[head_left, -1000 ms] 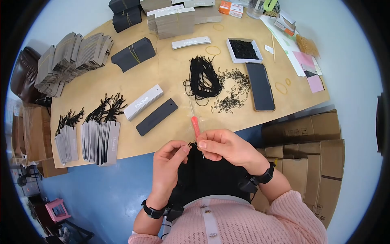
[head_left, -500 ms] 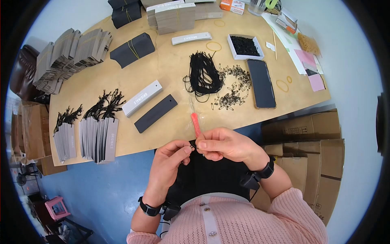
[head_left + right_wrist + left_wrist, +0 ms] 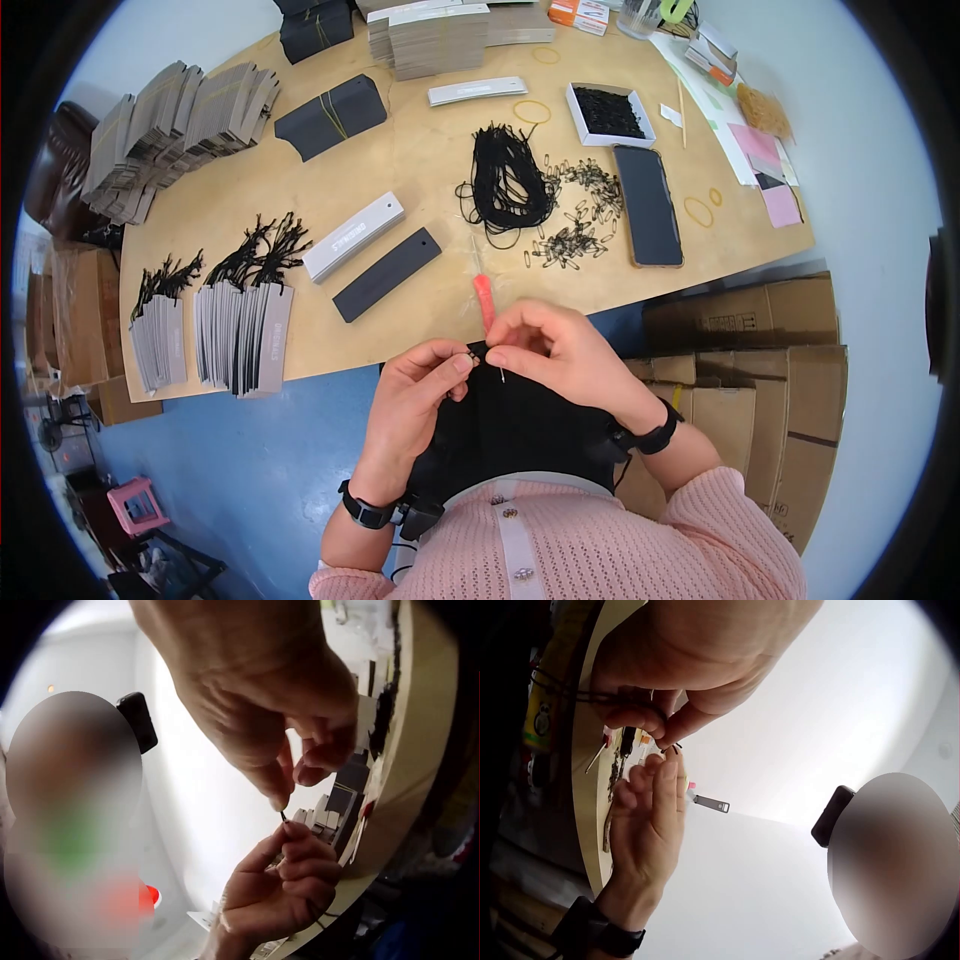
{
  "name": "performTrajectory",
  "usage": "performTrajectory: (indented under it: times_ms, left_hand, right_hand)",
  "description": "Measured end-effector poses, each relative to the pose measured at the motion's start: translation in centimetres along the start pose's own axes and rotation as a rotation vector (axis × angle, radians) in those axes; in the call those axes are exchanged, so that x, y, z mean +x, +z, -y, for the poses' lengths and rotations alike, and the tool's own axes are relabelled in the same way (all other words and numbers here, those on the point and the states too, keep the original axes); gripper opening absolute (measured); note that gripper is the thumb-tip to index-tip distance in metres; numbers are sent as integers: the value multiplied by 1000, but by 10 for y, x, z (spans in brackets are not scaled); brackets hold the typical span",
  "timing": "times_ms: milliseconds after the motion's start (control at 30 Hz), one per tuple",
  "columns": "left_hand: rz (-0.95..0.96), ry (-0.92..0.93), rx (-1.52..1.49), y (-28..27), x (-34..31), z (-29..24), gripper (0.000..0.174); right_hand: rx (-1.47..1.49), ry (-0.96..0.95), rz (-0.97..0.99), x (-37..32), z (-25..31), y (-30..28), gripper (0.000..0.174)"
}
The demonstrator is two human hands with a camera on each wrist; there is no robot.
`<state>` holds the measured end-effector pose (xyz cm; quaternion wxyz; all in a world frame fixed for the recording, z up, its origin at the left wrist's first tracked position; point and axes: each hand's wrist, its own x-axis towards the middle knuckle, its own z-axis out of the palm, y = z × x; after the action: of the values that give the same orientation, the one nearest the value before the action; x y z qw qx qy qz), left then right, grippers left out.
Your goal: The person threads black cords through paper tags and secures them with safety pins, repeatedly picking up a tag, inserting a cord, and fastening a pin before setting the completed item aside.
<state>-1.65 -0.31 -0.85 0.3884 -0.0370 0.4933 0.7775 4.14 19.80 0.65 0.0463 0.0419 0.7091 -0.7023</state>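
Note:
Thumb and forefinger of the left hand (image 3: pixel 415 400) pinch a thin black cord, whose strands (image 3: pixel 585 696) trail from that hand in the left wrist view. Close beside it, the right hand (image 3: pixel 565 360) has its thumb and forefinger tips together at the cord's short end (image 3: pixel 284 816). The two hands' fingertips almost meet over the dark lap. A red-handled tool (image 3: pixel 484 296) with a thin metal shaft lies by the table edge, just beyond the right fingers. A thin metallic piece (image 3: pixel 503 376) shows below the right hand; what it belongs to is unclear.
On the table (image 3: pixel 400 170) lie a black cord bundle (image 3: pixel 505 185), scattered small pins (image 3: pixel 575 240), a phone (image 3: pixel 648 205), a white box (image 3: pixel 610 115), grey and dark tags (image 3: pixel 387 274), and corded tag stacks (image 3: pixel 240 340). Cardboard boxes (image 3: pixel 765 310) stand at right.
The right hand has risen slightly, and its forefinger now arches higher, apart from the thumb in the head view. The left hand has hardly moved. The head view has shifted slightly.

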Motion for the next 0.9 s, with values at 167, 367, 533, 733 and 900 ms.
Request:
performTrajectory:
  times_ms: [167, 367, 533, 733, 900]
  left_hand:
    - [24, -24, 66, -4, 0, 0, 15]
    - [-17, -57, 132, 4, -7, -6, 15]
    - [-19, -82, 63, -11, -10, 2, 16]
    - [114, -82, -305, -5, -15, 5, 13]
    - [-91, 518, 701, 11, -11, 4, 15]
  right_hand:
    - [-506, -381, 18, 3, 22, -8, 16]
    - [-749, -609, 35, 9, 17, -9, 17]
    - [-751, -625, -54, 10, 16, -6, 19]
    - [-796, -678, -143, 8, -1, 6, 22]
    - [-591, -414, -105, -8, 6, 11, 16]
